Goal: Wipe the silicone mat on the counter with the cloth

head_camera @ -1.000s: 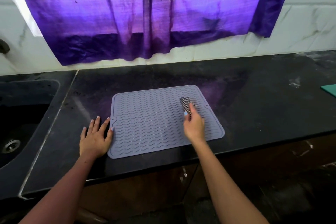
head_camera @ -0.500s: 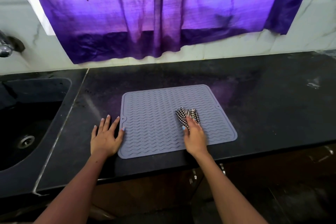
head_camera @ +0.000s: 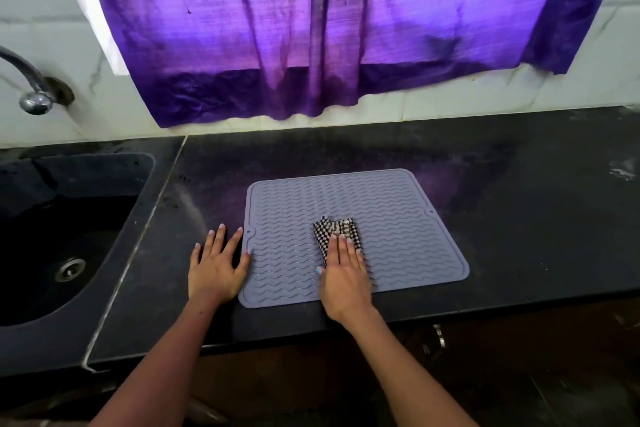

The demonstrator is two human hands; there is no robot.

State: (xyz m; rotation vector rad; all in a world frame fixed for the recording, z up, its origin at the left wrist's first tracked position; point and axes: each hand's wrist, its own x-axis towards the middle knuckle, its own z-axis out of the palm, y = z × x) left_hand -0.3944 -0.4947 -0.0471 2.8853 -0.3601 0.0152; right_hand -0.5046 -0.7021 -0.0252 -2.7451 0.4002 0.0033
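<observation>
Left hand (head_camera: 217, 270) is lying spread flat on the black counter (head_camera: 519, 218), thumb pinning the grey ribbed silicone mat (head_camera: 398, 211)'s left edge, while right hand (head_camera: 346, 270), fingers pressed together, is flattening the checked cloth (head_camera: 334, 227) mid-mat; judging strokes best following the ridges.

A black stone counter (head_camera: 502, 236) carries everything. A grey wavy-ribbed silicone mat (head_camera: 388, 218) lies flat on it near the front edge, roughly centre. The left hand (head_camera: 216, 269) rests flat on the counter, just touching the mat's left edge. Far right, pale smears, perhaps residue, mark the surface.
</observation>
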